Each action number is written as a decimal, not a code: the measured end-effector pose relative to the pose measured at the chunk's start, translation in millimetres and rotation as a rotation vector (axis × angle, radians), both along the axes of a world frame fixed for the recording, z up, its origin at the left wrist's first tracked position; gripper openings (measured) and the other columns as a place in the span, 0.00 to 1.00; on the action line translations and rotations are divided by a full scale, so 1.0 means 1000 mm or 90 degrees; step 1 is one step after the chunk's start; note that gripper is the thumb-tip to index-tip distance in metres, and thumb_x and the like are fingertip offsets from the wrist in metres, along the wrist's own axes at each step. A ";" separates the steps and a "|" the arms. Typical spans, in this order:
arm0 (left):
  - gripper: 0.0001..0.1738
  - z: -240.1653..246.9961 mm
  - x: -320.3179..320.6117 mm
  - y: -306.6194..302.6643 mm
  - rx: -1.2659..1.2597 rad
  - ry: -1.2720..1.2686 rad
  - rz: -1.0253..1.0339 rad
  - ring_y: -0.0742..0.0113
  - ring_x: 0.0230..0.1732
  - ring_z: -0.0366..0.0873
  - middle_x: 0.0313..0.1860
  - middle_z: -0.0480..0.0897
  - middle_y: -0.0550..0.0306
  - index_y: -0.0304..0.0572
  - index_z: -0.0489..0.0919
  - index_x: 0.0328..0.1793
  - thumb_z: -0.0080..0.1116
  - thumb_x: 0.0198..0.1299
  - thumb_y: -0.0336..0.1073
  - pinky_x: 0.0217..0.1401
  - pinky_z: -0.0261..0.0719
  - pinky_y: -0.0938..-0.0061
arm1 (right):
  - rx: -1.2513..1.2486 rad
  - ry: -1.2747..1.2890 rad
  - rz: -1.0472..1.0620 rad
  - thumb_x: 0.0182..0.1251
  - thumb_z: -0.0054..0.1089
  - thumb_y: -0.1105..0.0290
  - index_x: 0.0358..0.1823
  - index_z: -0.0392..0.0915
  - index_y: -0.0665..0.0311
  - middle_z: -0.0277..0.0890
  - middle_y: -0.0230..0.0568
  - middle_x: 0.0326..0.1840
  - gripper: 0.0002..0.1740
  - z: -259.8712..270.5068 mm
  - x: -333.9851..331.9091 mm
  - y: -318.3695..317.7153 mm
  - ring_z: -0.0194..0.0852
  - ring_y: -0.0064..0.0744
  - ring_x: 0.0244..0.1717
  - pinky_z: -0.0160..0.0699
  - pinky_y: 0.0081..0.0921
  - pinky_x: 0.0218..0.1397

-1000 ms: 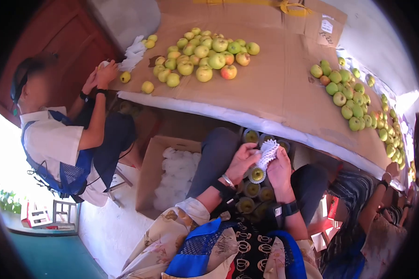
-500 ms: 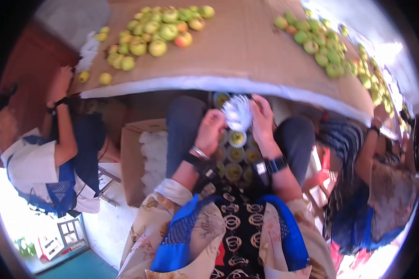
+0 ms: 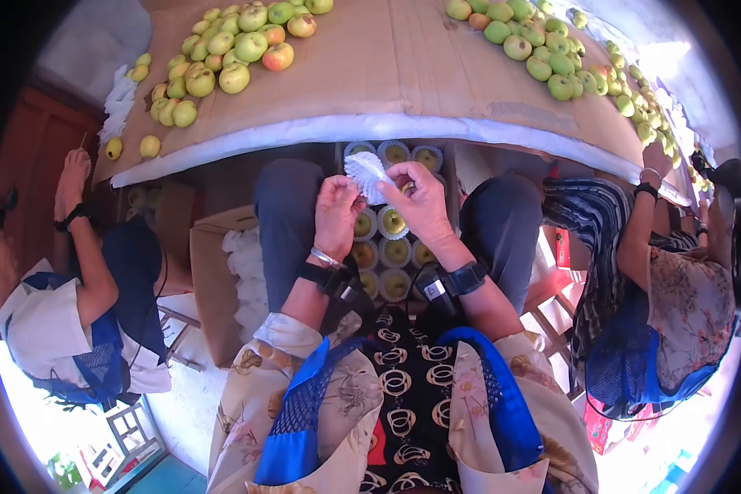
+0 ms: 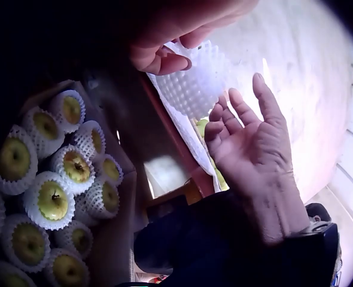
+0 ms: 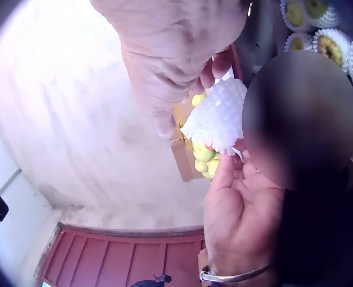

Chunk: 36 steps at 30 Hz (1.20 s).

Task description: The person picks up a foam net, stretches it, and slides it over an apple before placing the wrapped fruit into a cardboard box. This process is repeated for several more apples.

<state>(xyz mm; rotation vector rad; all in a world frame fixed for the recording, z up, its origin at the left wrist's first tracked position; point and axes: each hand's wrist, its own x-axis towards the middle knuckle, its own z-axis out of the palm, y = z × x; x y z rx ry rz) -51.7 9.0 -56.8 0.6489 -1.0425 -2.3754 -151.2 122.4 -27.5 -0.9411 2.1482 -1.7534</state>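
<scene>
A white foam fruit net [image 3: 365, 175], spread like a small cup, is raised above a box of apples between the two hands. My left hand [image 3: 337, 216] pinches its edge with thumb and curled fingertips, as the left wrist view also shows. At the net's other side is my right hand [image 3: 424, 202]; in the left wrist view its fingers [image 4: 242, 107] are loosely extended, tips right at the net's rim, thumb apart. Below, apples [image 4: 52, 200] in white foam nets stand close together in the box [image 4: 125, 239].
A cardboard-covered table [image 3: 370, 74] with a padded white edge [image 3: 370, 126] lies ahead, bearing a left apple pile [image 3: 234, 49] and a right apple pile [image 3: 543, 58]. At left is a carton [image 3: 214, 288] of foam nets. One person [image 3: 74, 305] sits left, another [image 3: 666, 305] right.
The view has swung rightward. The net has gone from narrow and bunched to spread wide, and it is higher over the box. The right hand's grip on it has loosened.
</scene>
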 end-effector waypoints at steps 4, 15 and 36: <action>0.04 -0.006 0.001 -0.006 0.049 0.034 -0.002 0.75 0.36 0.72 0.38 0.76 0.63 0.48 0.68 0.43 0.48 0.63 0.31 0.39 0.71 0.79 | -0.042 -0.126 0.028 0.55 0.61 0.71 0.35 0.75 0.68 0.73 0.30 0.26 0.09 -0.020 -0.006 -0.005 0.68 0.16 0.27 0.70 0.17 0.32; 0.06 -0.013 0.003 -0.017 0.098 -0.043 -0.035 0.66 0.44 0.75 0.44 0.75 0.54 0.41 0.67 0.45 0.44 0.62 0.26 0.53 0.75 0.65 | -0.281 -0.619 0.028 0.65 0.50 0.69 0.35 0.75 0.63 0.76 0.31 0.32 0.07 -0.014 -0.007 -0.015 0.73 0.18 0.32 0.71 0.15 0.38; 0.14 -0.003 -0.002 -0.020 0.014 -0.024 -0.070 0.70 0.44 0.77 0.45 0.77 0.59 0.42 0.69 0.53 0.51 0.61 0.31 0.48 0.76 0.74 | -0.127 -0.435 0.289 0.53 0.46 0.71 0.29 0.73 0.67 0.67 0.27 0.26 0.08 -0.029 -0.008 -0.020 0.62 0.17 0.30 0.61 0.17 0.36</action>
